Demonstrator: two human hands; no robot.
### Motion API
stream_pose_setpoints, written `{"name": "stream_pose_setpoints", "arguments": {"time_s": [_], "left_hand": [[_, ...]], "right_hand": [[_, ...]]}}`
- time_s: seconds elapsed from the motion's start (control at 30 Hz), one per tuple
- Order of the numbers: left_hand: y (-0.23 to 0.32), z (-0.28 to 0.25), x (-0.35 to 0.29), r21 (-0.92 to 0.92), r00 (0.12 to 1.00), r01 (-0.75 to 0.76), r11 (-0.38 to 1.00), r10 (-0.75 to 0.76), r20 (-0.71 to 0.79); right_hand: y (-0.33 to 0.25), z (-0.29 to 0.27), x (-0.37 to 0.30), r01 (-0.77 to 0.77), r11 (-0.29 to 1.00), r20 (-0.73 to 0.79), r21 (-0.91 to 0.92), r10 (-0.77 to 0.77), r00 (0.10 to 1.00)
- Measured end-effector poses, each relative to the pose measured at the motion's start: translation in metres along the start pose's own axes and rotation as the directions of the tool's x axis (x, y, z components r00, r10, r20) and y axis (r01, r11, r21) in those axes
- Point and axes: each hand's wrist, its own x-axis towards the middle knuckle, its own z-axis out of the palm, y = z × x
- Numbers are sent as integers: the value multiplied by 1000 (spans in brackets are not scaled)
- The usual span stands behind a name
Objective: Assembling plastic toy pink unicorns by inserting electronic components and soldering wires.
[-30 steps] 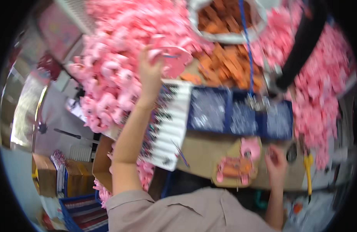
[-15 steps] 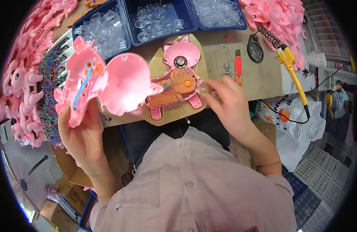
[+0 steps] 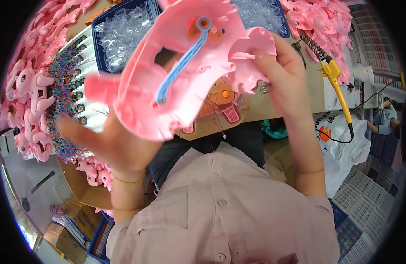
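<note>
A hollow pink plastic toy shell half [image 3: 185,105] is held up in front of me, its inner side showing. Inside it runs a blue lever [image 3: 183,66] with a ring end beside an orange part. My right hand [image 3: 288,79] pinches the shell's rounded right end between thumb and fingers. At the shell's lower left is my left hand [image 3: 123,143], thumb stretched outward and fingers partly hidden behind the pink plastic. Below the shell, the other half of the toy, with an orange gear housing [image 3: 225,94] and thin wires, lies on a board, mostly covered from sight.
Blue bins of clear plastic parts [image 3: 126,35] stand at the back. Pink shells [image 3: 321,22] are heaped at the back right, near a yellow-handled soldering iron [image 3: 334,79]. Bundled wires [image 3: 66,97] and assembled pink toys [image 3: 31,92] line the left side.
The held shell has come rightward and closer, and has turned. My right hand has left the lower toy half and taken the shell's end; my left hand's grip has loosened, thumb spread.
</note>
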Motion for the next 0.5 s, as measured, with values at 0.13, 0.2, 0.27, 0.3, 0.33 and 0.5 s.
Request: {"name": "stream_pose_setpoints", "arguments": {"time_s": [0.13, 0.2, 0.27, 0.3, 0.33, 0.5], "left_hand": [[43, -23, -25, -151, 737, 528, 835, -539, -408], [31, -10, -31, 150, 783, 601, 785, -540, -308], [46, 5, -34, 595, 798, 602, 532, -397, -453], [51, 17, -43, 276, 704, 643, 714, -410, -581], [57, 25, -51, -64, 585, 560, 826, -449, -675], [46, -3, -40, 632, 828, 404, 661, 28, -560]], "right_hand": [[-12, 10, 15, 6, 988, 308, -157, 43, 950], [-10, 23, 14, 38, 960, 359, -278, 68, 931], [-10, 16, 2, 107, 948, 275, -300, -21, 961], [-11, 2, -7, 384, 756, 352, -530, -216, 911], [-12, -6, -14, 601, 437, 480, -669, -364, 798], [17, 12, -51, 843, 244, 781, -479, -320, 536]]}}
